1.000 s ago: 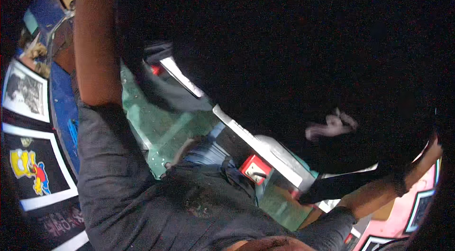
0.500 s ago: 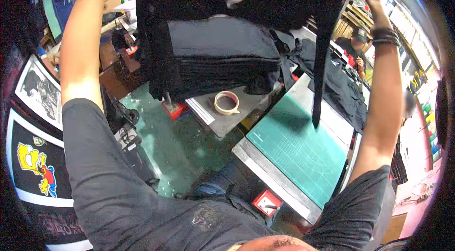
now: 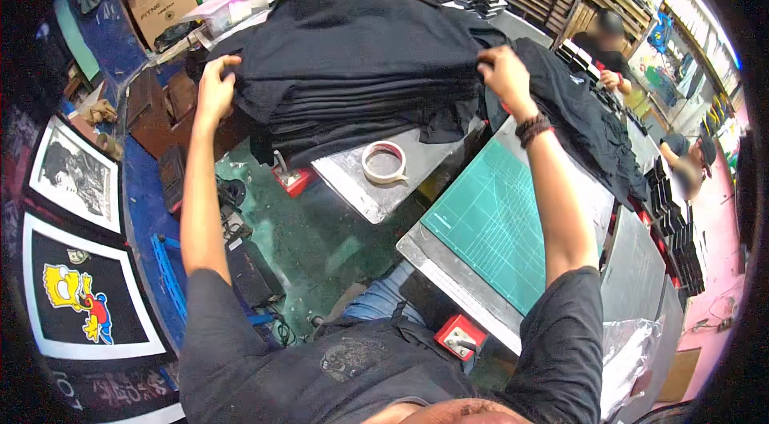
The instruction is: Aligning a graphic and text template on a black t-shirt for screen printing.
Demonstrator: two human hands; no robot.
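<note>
A black T-shirt lies spread over the top of a tall stack of folded black garments. At the shirt's left edge, my left hand has its fingertips closed on the fabric. My right hand grips the opposite edge with curled fingers, a dark bracelet on its wrist. Both arms reach forward. The stack rests on a grey platen, where a roll of cream tape lies close to the near end.
Right of the stack, a green cutting mat covers another platen, with loose black garments beyond. Red clamp blocks sit under the platens. Framed prints stand at the left. Two people are at the right.
My hands have come down from high overhead and closer together. The black shirt held up between them now lies on the stack, and the far tables have come into view.
</note>
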